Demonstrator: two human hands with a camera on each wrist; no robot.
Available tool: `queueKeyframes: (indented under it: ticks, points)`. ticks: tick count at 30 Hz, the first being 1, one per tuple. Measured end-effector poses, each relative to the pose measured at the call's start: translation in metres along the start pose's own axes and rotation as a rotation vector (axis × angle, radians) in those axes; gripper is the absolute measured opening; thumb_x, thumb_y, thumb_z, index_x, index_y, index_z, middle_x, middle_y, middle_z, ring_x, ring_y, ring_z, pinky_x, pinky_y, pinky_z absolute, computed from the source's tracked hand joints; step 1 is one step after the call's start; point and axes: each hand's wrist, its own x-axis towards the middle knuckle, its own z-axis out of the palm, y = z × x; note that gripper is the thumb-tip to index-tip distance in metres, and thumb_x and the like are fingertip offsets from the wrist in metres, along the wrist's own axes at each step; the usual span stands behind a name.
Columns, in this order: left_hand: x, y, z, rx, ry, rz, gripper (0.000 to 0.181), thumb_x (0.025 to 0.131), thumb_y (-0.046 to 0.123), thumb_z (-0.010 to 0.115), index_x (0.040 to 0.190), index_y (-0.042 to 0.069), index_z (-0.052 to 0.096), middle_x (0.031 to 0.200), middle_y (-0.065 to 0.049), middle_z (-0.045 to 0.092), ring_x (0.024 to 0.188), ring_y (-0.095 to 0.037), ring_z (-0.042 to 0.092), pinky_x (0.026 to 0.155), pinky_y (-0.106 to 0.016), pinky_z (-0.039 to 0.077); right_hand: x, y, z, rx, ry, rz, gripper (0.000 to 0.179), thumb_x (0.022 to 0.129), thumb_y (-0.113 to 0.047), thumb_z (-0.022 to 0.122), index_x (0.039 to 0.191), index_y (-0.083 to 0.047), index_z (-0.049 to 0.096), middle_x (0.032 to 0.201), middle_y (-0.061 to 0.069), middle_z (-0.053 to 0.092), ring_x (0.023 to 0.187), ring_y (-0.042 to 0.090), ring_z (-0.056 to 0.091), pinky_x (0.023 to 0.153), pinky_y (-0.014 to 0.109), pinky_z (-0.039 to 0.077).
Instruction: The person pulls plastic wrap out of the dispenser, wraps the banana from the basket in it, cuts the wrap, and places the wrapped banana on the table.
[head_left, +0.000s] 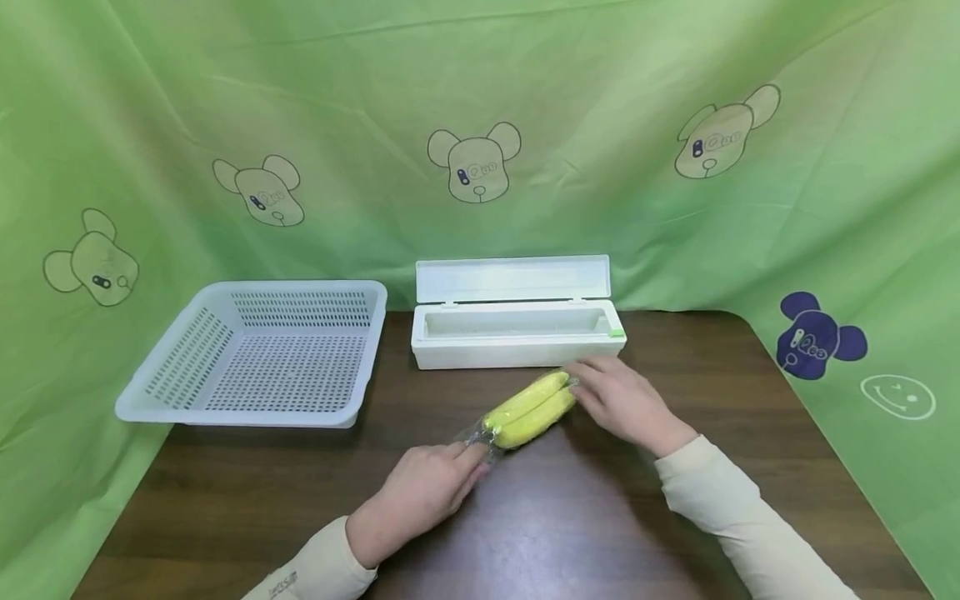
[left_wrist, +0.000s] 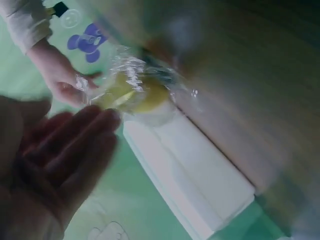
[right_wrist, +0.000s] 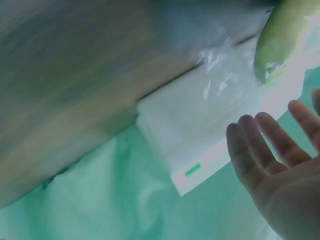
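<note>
Two long yellow fruits that look like bananas (head_left: 534, 410) lie side by side, wrapped together in clear plastic film (left_wrist: 132, 75), just in front of the white box. My left hand (head_left: 431, 483) is at their near left end, fingertips against the loose film. The left wrist view shows its fingers (left_wrist: 85, 127) fairly straight, not curled round the bundle. At the far right end is my right hand (head_left: 622, 400); in the right wrist view its straight, spread fingers (right_wrist: 282, 145) are beside the wrapped bundle. Blur hides exactly where they touch the film.
A long white box (head_left: 517, 354) with its lid (head_left: 513, 279) raised stands at the back middle, a green piece (head_left: 617, 332) at its right end. On the left is a white perforated basket (head_left: 363, 333). Green printed curtain (head_left: 360, 125) surrounds the dark wooden table (head_left: 750, 375).
</note>
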Motion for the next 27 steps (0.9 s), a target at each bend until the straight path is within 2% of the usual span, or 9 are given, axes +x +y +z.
queueKeyframes:
  ticks: [2, 3, 6, 8, 12, 14, 16, 19, 27]
  points:
    - [0.004, 0.002, -0.001, -0.039, 0.096, -0.037, 0.014, 0.092, 0.014, 0.074, 0.103, 0.010, 0.066, 0.077, 0.002, 0.063, 0.057, -0.013, 0.060, 0.044, -0.029, 0.048, 0.005, -0.005, 0.005, 0.019, -0.049, -0.025, 0.037, 0.094, -0.015, 0.072, 0.130, -0.005, 0.067, 0.128, 0.021, 0.062, 0.118, 0.042, 0.057, 0.094, 0.059, 0.048]
    - [0.006, 0.002, -0.002, -0.051, 0.129, -0.062, 0.014, 0.092, 0.012, 0.073, 0.104, 0.010, 0.067, 0.077, 0.002, 0.063, 0.058, -0.013, 0.060, 0.042, -0.029, 0.048, 0.007, -0.007, 0.007, 0.022, -0.076, -0.029, 0.040, 0.094, -0.017, 0.072, 0.132, -0.005, 0.065, 0.133, 0.023, 0.060, 0.122, 0.044, 0.054, 0.097, 0.061, 0.045]
    - [0.017, 0.000, 0.000, -0.116, 0.143, -0.174, 0.016, 0.094, 0.016, 0.071, 0.109, 0.010, 0.069, 0.087, 0.001, 0.065, 0.070, -0.015, 0.061, 0.047, -0.029, 0.050, 0.010, -0.011, 0.014, 0.003, -0.144, -0.021, 0.044, 0.094, -0.024, 0.073, 0.135, -0.008, 0.065, 0.142, 0.025, 0.053, 0.129, 0.046, 0.048, 0.099, 0.065, 0.041]
    - [0.025, -0.002, 0.003, -0.187, 0.085, -0.268, 0.022, 0.098, 0.024, 0.069, 0.115, 0.010, 0.070, 0.098, -0.002, 0.065, 0.083, -0.018, 0.061, 0.057, -0.033, 0.054, 0.011, -0.012, 0.018, -0.013, -0.173, -0.007, 0.047, 0.093, -0.028, 0.075, 0.135, -0.009, 0.065, 0.145, 0.025, 0.050, 0.131, 0.046, 0.046, 0.100, 0.065, 0.039]
    - [0.037, -0.008, 0.012, -0.345, -0.109, -0.432, 0.049, 0.100, 0.041, 0.063, 0.133, 0.005, 0.061, 0.121, -0.011, 0.062, 0.107, -0.027, 0.060, 0.081, -0.042, 0.056, 0.012, -0.015, 0.025, -0.013, -0.221, 0.017, 0.051, 0.093, -0.033, 0.073, 0.138, -0.011, 0.063, 0.149, 0.022, 0.048, 0.134, 0.045, 0.043, 0.102, 0.065, 0.036]
    - [0.040, -0.010, 0.017, -0.404, -0.193, -0.481, 0.057, 0.099, 0.045, 0.063, 0.138, 0.004, 0.057, 0.126, -0.013, 0.061, 0.111, -0.028, 0.061, 0.087, -0.045, 0.054, 0.011, -0.016, 0.027, 0.004, -0.247, 0.033, 0.053, 0.094, -0.036, 0.071, 0.139, -0.011, 0.061, 0.148, 0.021, 0.048, 0.134, 0.044, 0.043, 0.103, 0.065, 0.035]
    - [0.043, -0.012, 0.022, -0.444, -0.245, -0.505, 0.057, 0.099, 0.044, 0.064, 0.138, 0.003, 0.057, 0.124, -0.013, 0.063, 0.107, -0.027, 0.063, 0.086, -0.045, 0.054, 0.008, -0.018, 0.028, 0.014, -0.265, 0.046, 0.053, 0.095, -0.037, 0.069, 0.140, -0.010, 0.060, 0.145, 0.021, 0.051, 0.132, 0.043, 0.045, 0.103, 0.065, 0.034]
    - [0.045, -0.016, 0.028, -0.466, -0.277, -0.511, 0.052, 0.099, 0.038, 0.066, 0.137, 0.003, 0.058, 0.121, -0.013, 0.065, 0.104, -0.025, 0.064, 0.085, -0.044, 0.054, 0.002, -0.020, 0.028, 0.018, -0.269, 0.067, 0.054, 0.096, -0.038, 0.069, 0.139, -0.008, 0.060, 0.137, 0.019, 0.058, 0.126, 0.041, 0.051, 0.102, 0.064, 0.036]
    - [0.052, -0.036, 0.039, -0.556, -0.294, -0.535, 0.050, 0.100, 0.031, 0.065, 0.141, 0.002, 0.056, 0.136, -0.015, 0.061, 0.125, -0.029, 0.058, 0.103, -0.044, 0.046, -0.017, -0.032, 0.027, -0.035, -0.234, 0.134, 0.057, 0.098, -0.042, 0.065, 0.139, -0.003, 0.058, 0.122, 0.020, 0.064, 0.113, 0.044, 0.059, 0.092, 0.063, 0.044]
